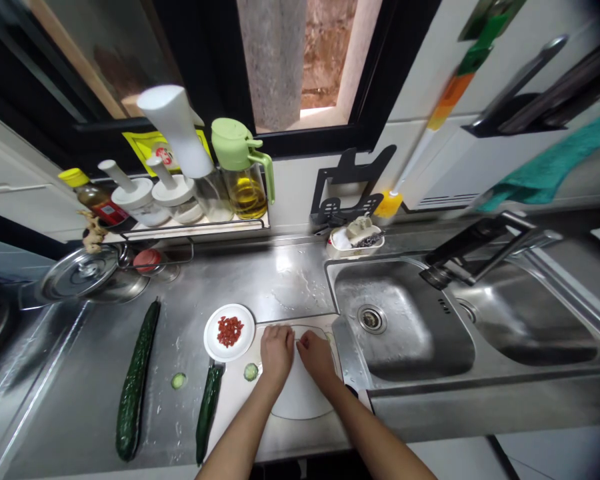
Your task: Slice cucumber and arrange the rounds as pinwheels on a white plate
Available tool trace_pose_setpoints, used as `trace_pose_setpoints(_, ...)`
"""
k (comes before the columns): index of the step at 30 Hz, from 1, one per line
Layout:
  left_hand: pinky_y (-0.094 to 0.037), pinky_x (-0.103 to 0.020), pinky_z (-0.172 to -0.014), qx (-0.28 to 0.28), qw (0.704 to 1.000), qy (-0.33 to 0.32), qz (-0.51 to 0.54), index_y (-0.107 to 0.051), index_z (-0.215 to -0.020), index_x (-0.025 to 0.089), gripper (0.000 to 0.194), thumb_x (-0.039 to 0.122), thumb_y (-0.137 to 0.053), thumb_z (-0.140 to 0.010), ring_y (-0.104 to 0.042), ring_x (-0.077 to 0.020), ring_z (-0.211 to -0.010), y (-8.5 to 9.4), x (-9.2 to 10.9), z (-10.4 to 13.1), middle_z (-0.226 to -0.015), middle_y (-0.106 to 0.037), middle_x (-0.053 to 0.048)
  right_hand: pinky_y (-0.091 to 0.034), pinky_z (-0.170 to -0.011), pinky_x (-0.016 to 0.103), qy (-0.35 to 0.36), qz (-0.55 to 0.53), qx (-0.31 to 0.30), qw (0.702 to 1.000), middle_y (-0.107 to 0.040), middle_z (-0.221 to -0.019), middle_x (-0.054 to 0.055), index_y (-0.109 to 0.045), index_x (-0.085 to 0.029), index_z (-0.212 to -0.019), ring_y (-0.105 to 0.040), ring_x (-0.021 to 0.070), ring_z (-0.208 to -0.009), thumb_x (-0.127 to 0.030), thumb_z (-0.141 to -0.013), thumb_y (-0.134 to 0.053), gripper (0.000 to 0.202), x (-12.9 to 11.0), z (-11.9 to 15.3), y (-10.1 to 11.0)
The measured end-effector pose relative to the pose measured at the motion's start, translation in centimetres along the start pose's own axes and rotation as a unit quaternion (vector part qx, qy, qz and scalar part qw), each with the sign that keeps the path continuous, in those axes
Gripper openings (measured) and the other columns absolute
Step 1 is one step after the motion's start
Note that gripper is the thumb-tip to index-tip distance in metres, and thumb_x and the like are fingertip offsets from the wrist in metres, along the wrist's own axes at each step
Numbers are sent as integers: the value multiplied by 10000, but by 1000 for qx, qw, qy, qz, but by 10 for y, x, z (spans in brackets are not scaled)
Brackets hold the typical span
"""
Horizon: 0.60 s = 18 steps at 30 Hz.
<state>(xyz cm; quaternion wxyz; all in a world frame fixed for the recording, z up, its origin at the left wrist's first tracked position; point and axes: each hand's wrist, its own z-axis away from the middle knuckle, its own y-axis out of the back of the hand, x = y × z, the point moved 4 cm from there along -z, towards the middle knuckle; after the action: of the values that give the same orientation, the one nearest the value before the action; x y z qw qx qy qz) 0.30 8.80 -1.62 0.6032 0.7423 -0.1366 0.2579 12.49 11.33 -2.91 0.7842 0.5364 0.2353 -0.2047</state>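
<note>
My left hand (277, 355) and my right hand (317, 357) are close together over the far part of a flat white piece with rounded corners (300, 397), which lies on a pale cutting board (235, 400). Both hands have curled fingers, with the fingertips almost meeting. What they pinch, if anything, is too small to make out. Right of my right hand lies a knife with a broad blade (349, 353). A round cucumber slice (251, 372) sits left of my left hand. Beyond it stands a white plate (209, 337) with small chopped red pieces (229, 331).
A short cucumber (209, 410) touches the board's left side; a long cucumber (137, 383) and another slice (179, 381) lie farther left. The double sink (405, 313) with its faucet (473, 250) is at right. A seasoning rack (200, 230) with an oil bottle (243, 170) stands behind.
</note>
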Motion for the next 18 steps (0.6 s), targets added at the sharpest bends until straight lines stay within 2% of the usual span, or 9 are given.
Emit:
trace_pose_setpoints(3, -434, -332, -761, 6, 999, -40, -1, -659, -908, 195, 174, 181, -493, -858, -524, -194, -811, 3, 0, 6, -823, -643, -53, -336, -601, 254, 28, 13, -6, 1000, -613, -654, 14, -588, -182, -764, -558, 156, -641, -202, -826, -508, 103, 0, 8, 5)
trace_pose_setpoints(6, -451, -341, -804, -3, 996, -91, -19, -630, -1055, 195, 253, 151, -468, -866, -533, -199, -900, 5, 0, 19, -961, -644, -71, -374, -664, 257, 76, 26, -11, 997, -621, -756, 35, -612, -182, -825, -563, 159, -719, -176, -857, -462, 153, 2, 21, 8)
trace_pose_setpoints(10, -451, -381, -846, -32, 989, -124, -77, -547, -1208, 182, 373, 109, -460, -852, -504, -230, -1035, 0, -1, 38, -1165, -594, -103, -417, -770, 295, 232, 102, 45, 966, -605, -910, 86, -617, -165, -1033, -535, 194, -861, -104, -857, -421, 270, 4, 39, 3)
trace_pose_setpoints(12, -449, -395, -854, -52, 985, -129, -98, -513, -1248, 182, 419, 85, -443, -847, -485, -239, -1072, -4, -1, 43, -1228, -565, -108, -432, -793, 324, 278, 138, 72, 948, -600, -971, 109, -592, -145, -1110, -520, 211, -882, -73, -836, -433, 325, 7, 43, -2)
trace_pose_setpoints(15, -443, -412, -863, -80, 981, -132, -117, -480, -1282, 190, 471, 53, -411, -836, -461, -247, -1107, -8, -2, 45, -1275, -535, -110, -448, -798, 351, 299, 169, 84, 935, -591, -1023, 130, -579, -131, -1139, -510, 228, -897, -54, -813, -456, 358, 10, 43, -8)
trace_pose_setpoints(18, -431, -415, -880, -100, 978, -128, -130, -453, -1306, 183, 495, 50, -398, -833, -440, -253, -1132, -10, -1, 45, -1302, -509, -115, -456, -802, 348, 286, 176, 78, 939, -583, -1044, 123, -580, -156, -1143, -508, 230, -921, -51, -807, -456, 374, 11, 41, -8)
